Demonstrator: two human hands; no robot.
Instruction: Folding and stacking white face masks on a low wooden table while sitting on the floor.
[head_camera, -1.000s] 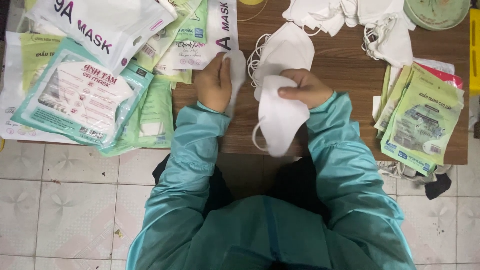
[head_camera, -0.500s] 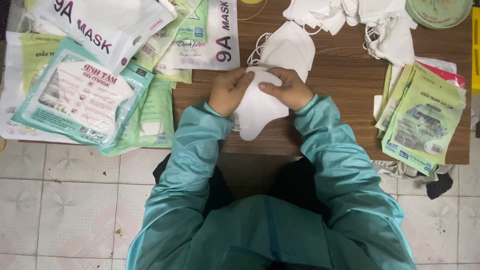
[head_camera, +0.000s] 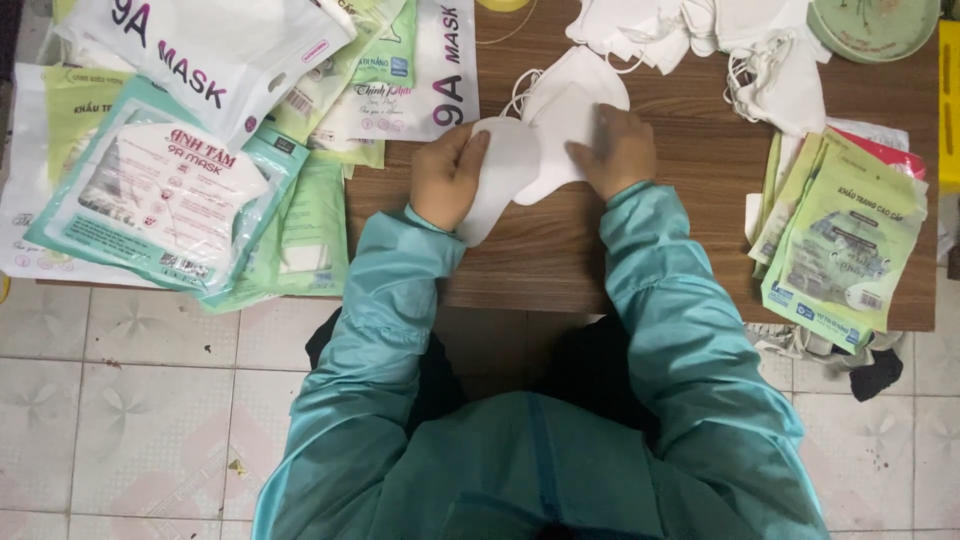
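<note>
A wooden table (head_camera: 560, 250) is being covered at the left by a heap of packets (head_camera: 180, 190) and at the right by a green stack (head_camera: 845, 240). Near the middle, a white mask (head_camera: 520, 160) is being pressed flat, gripped by the left hand (head_camera: 447, 180) and the right hand (head_camera: 620, 152), above another mask (head_camera: 570, 75).

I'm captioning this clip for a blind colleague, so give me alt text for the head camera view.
Seen from above, a person in teal sleeves holds a white face mask on a wooden table, left hand and right hand gripping its ends. Packaged masks are heaped at left, green packets at right, loose white masks beyond.
</note>
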